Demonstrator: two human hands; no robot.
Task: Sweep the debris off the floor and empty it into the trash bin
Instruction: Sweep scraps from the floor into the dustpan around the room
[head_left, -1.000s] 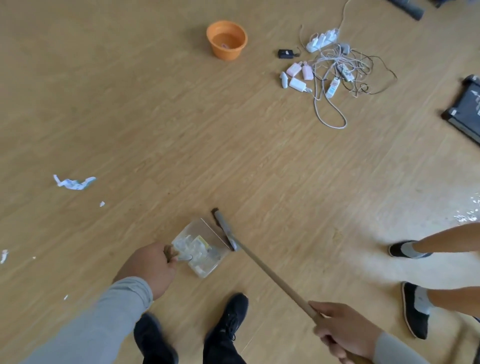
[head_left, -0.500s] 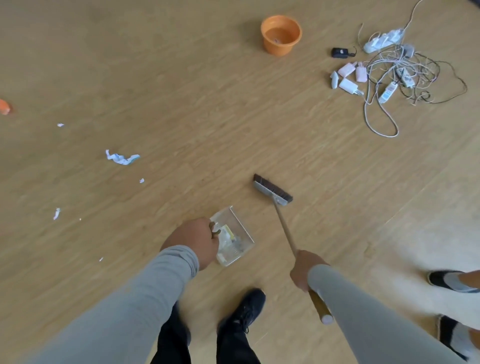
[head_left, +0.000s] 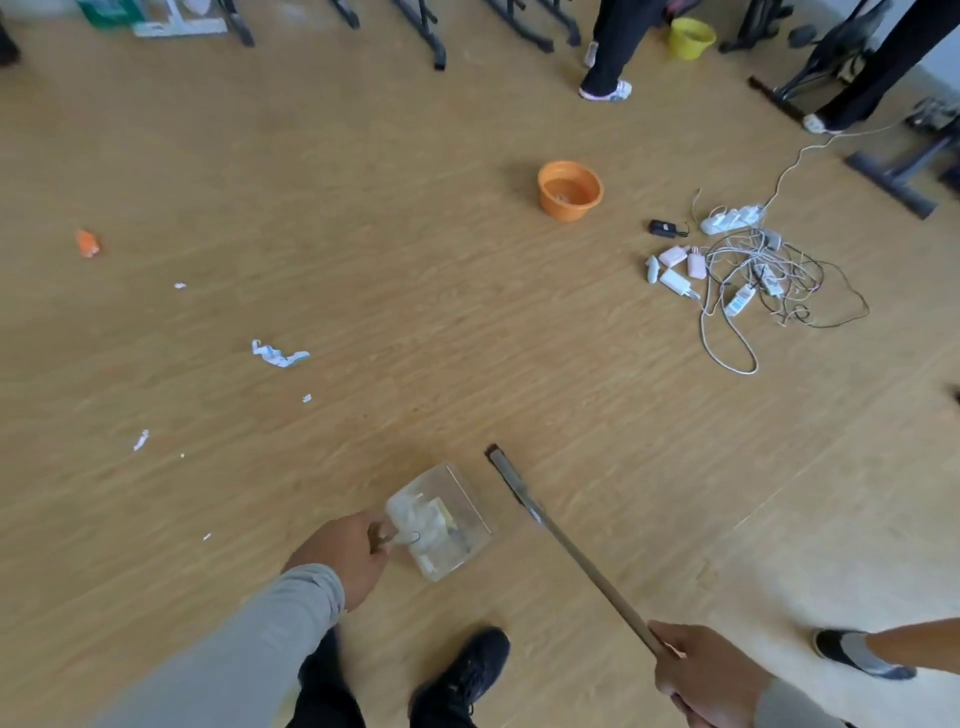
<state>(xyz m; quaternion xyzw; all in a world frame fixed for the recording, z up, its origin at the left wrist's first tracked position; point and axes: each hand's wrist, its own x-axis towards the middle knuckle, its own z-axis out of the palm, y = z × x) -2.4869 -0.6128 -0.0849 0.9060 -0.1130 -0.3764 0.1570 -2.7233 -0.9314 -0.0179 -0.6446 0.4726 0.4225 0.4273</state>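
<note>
My left hand (head_left: 345, 553) grips the handle of a clear plastic dustpan (head_left: 457, 506) that holds white and yellowish paper scraps. My right hand (head_left: 701, 670) holds the wooden handle of a broom (head_left: 571, 551), whose head lies just right of the dustpan. An orange trash bin (head_left: 570, 189) stands on the wooden floor farther ahead. Loose debris lies to the left: a crumpled white-blue paper (head_left: 279, 354), small white scraps (head_left: 140, 439) and an orange piece (head_left: 87, 243).
A tangle of cables, chargers and a power strip (head_left: 737, 270) lies right of the bin. Another person's foot (head_left: 857, 657) is at the lower right. People's legs, table legs and a yellow bucket (head_left: 690, 36) line the far edge. My black shoes (head_left: 462, 675) are below.
The view has tilted up, showing the far edge of the room. The broom head has swung in closer beside the dustpan, and my right hand now holds the handle nearer its end.
</note>
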